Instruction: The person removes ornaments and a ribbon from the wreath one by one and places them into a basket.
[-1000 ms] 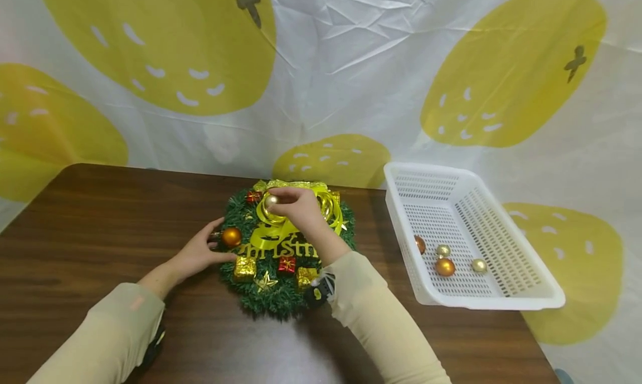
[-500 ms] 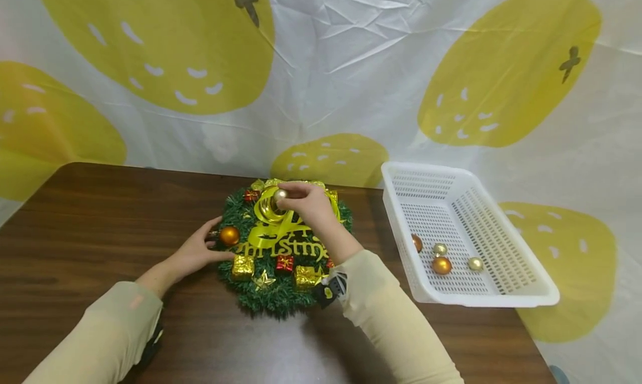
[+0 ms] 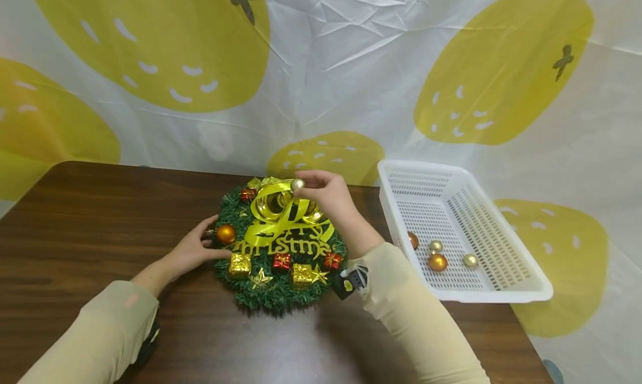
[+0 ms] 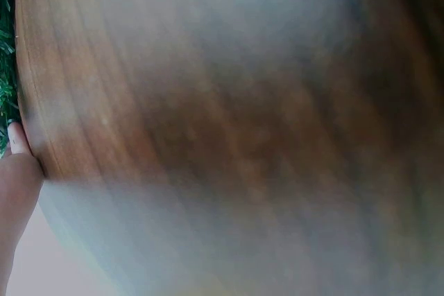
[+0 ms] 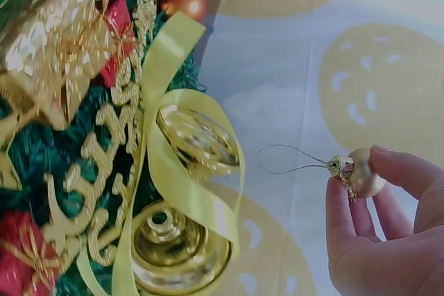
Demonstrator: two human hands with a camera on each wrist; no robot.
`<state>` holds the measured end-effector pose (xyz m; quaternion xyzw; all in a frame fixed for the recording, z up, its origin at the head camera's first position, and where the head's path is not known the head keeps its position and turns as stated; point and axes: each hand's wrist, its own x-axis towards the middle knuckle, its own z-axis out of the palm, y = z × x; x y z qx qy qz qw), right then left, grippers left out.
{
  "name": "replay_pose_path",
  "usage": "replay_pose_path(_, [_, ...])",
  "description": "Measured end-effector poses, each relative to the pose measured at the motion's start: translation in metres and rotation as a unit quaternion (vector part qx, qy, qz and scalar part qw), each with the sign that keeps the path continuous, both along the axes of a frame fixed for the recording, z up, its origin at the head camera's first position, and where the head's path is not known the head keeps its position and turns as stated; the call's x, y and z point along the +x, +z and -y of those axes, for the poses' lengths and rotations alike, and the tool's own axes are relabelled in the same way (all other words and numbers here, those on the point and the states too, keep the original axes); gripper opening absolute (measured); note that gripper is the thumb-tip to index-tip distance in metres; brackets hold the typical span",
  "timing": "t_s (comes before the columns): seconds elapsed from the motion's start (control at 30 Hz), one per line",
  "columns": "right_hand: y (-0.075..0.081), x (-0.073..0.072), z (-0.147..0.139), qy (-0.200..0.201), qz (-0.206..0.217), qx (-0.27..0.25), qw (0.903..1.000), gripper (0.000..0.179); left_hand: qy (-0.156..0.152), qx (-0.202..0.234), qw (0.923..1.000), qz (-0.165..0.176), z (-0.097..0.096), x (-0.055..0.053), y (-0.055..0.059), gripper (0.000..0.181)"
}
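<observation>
Thumb and fingers of my right hand (image 3: 328, 199) pinch a small pale-gold bauble (image 3: 297, 184) above the top of a green Christmas wreath (image 3: 273, 299). A thin hanging loop (image 5: 290, 159) sticks out from the bauble's cap in the right wrist view, pointing toward two gold bells (image 5: 179, 251) with yellow ribbon (image 5: 182, 178). My left hand (image 3: 193, 249) rests at the wreath's left edge, its thumb and fingers spread either side of an orange bauble (image 3: 225, 234). Gold lettering (image 3: 287, 248) crosses the wreath's middle, with gold and red gift boxes (image 3: 240, 265) and stars below.
A white perforated plastic basket (image 3: 501, 298) stands on the right, holding several gold and orange baubles (image 3: 437, 262). The dark wooden table (image 3: 115, 217) ends at the back against a white curtain (image 3: 321, 94) with large yellow fruit prints.
My right hand has moved right and slightly up with the pale-gold bauble, uncovering the bells and ribbon. My left hand stays at the wreath's left edge. The whole view has drifted slightly left.
</observation>
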<state>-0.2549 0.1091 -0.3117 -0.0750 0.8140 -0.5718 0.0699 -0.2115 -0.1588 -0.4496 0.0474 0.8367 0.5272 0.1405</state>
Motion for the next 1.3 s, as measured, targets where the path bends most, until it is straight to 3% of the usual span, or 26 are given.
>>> replay_pose_path(0.47, [0.027,-0.006,-0.058,-0.049,-0.051,-0.018,0.9974,0.044,-0.009,0.004,0.9999,0.001,-0.005,-0.003,-0.003,0.102])
replay_pose_path(0.93, [0.047,-0.012,-0.133,-0.125,-0.066,0.004,0.99,0.042,-0.007,0.003,1.0,0.004,0.0,-0.001,-0.001,0.101])
replay_pose_path(1.1, [0.045,-0.015,-0.157,-0.144,-0.062,-0.031,0.9872,0.025,-0.009,-0.003,0.9999,0.007,0.003,-0.003,-0.001,0.101])
replay_pose_path(1.3, [0.039,-0.014,-0.182,-0.151,-0.043,-0.084,0.9839,0.034,-0.026,-0.014,0.9995,0.015,0.005,-0.007,0.005,0.1])
